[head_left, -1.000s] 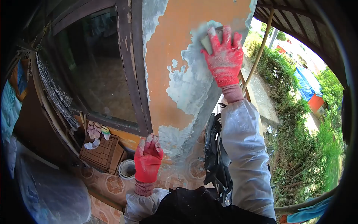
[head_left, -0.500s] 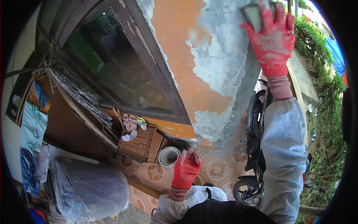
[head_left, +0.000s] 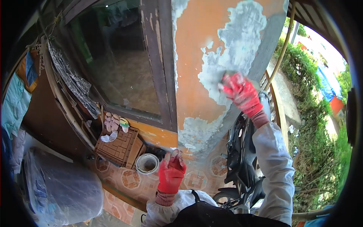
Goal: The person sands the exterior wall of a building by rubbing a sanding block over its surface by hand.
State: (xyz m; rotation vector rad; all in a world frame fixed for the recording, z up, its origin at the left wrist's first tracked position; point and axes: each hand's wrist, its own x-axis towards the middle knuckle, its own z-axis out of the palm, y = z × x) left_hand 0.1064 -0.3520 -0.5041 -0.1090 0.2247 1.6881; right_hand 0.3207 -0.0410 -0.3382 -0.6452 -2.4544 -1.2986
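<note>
My right hand (head_left: 242,92), in a dusty red glove with a white sleeve, is at the wall (head_left: 194,72), over a bare grey-white patch in the orange paint. Its fingers are curled round a dark sanding block (head_left: 225,75), mostly hidden and blurred. Low in front of me my left hand (head_left: 172,172), in the same kind of glove, is raised with its fingers bent and close together. Whether anything sits between those fingertips is too small to tell.
Left of the wall is a dark-framed window (head_left: 113,56). Below stand a brown woven box (head_left: 117,145) with sandals on it and a white bucket (head_left: 147,164). A black motorcycle (head_left: 244,162) stands right of the wall base. A plastic-wrapped bundle (head_left: 64,185) lies lower left.
My right hand has come down and left from the wall's upper edge, its fingers now curled instead of spread. The view has shifted; my left hand keeps much the same pose.
</note>
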